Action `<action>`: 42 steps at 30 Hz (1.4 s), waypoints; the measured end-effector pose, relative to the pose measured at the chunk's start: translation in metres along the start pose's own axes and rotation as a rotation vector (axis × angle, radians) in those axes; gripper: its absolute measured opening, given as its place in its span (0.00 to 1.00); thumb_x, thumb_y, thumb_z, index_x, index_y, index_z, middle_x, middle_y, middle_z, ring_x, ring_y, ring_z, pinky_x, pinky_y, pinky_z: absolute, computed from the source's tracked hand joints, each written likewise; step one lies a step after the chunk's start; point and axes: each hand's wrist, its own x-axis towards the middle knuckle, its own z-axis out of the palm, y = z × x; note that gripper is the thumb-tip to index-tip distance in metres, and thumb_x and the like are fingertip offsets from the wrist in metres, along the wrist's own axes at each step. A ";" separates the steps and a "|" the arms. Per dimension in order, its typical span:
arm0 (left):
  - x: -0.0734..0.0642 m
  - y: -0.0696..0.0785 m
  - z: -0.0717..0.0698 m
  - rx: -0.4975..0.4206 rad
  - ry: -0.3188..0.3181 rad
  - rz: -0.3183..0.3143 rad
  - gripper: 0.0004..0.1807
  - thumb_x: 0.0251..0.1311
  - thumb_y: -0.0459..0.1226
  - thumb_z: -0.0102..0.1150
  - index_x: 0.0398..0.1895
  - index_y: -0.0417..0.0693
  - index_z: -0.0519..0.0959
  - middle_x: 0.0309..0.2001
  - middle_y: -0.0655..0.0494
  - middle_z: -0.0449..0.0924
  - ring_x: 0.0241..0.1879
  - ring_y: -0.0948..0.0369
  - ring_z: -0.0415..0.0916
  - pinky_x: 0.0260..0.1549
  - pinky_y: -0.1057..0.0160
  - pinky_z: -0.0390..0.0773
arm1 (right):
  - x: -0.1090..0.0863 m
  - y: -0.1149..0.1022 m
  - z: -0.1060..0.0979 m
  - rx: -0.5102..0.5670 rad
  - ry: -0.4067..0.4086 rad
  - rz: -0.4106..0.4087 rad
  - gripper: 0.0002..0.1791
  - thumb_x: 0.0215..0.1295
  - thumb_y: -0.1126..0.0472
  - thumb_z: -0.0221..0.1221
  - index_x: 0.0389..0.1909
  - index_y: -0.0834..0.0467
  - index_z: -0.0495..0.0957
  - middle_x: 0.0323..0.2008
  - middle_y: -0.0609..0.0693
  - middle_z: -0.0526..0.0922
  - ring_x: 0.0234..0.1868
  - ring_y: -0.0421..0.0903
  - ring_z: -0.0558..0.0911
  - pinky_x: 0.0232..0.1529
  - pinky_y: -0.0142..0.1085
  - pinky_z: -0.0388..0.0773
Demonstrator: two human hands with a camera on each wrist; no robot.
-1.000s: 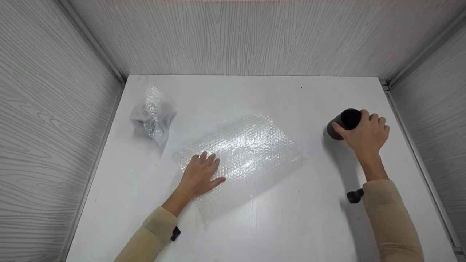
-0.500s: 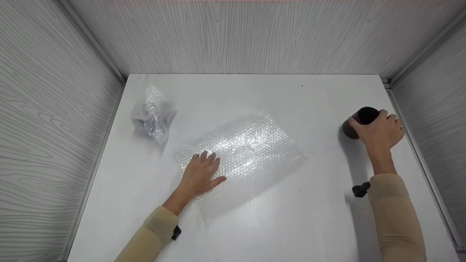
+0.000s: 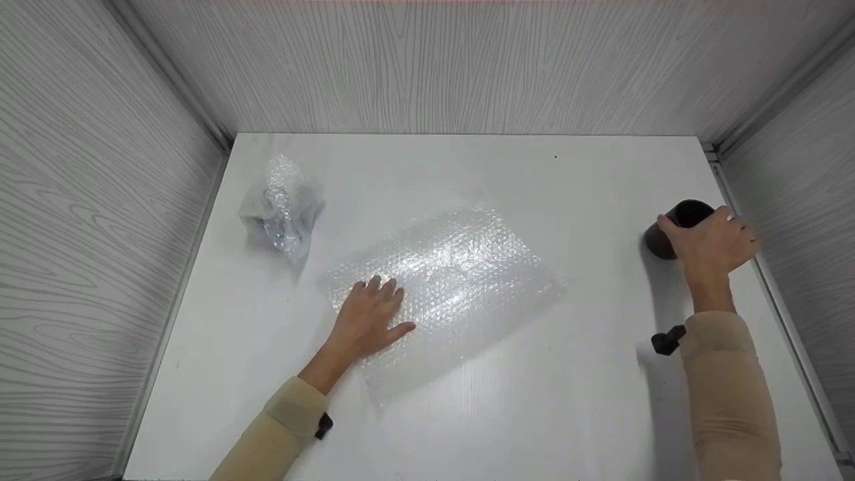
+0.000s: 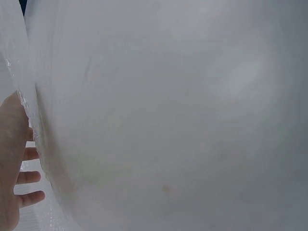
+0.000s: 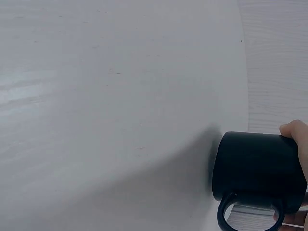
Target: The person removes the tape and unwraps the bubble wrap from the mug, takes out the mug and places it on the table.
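A black mug (image 3: 662, 238) stands near the table's right edge, its open top facing up. My right hand (image 3: 715, 244) grips it from above by the rim, thumb on the near left side and fingers over the far side. In the right wrist view the mug (image 5: 255, 166) shows its handle (image 5: 225, 214). My left hand (image 3: 366, 318) lies with spread, straight fingers on the left part of a flat sheet of bubble wrap (image 3: 454, 267). The left wrist view shows that hand (image 4: 12, 163) at the sheet's edge.
A bundle wrapped in bubble wrap (image 3: 282, 214) sits at the back left of the white table (image 3: 534, 414). Grey wood-grain panels (image 3: 427, 67) enclose the table at the back and both sides.
My right hand and the mug have moved to the right, toward the table's right edge. The left hand and the bubble wrap have stayed in place.
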 end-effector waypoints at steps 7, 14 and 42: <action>0.001 0.000 0.000 -0.008 0.003 0.004 0.42 0.70 0.71 0.46 0.67 0.48 0.80 0.67 0.47 0.81 0.66 0.45 0.78 0.61 0.44 0.80 | 0.006 0.007 -0.001 -0.047 -0.049 0.047 0.78 0.52 0.08 0.42 0.78 0.75 0.51 0.73 0.82 0.62 0.73 0.78 0.63 0.71 0.69 0.62; 0.001 -0.001 0.000 -0.014 0.009 0.008 0.42 0.70 0.71 0.46 0.66 0.48 0.80 0.66 0.47 0.81 0.66 0.45 0.78 0.61 0.44 0.80 | 0.007 0.010 0.001 -0.055 -0.011 0.041 0.73 0.53 0.09 0.42 0.67 0.78 0.63 0.62 0.81 0.73 0.64 0.78 0.72 0.66 0.66 0.66; 0.000 0.000 0.002 -0.008 0.011 -0.007 0.42 0.70 0.71 0.46 0.67 0.49 0.80 0.66 0.48 0.82 0.67 0.45 0.78 0.62 0.44 0.80 | 0.014 0.010 -0.009 -0.125 -0.140 0.068 0.82 0.53 0.06 0.28 0.79 0.77 0.29 0.78 0.84 0.41 0.79 0.85 0.44 0.77 0.75 0.48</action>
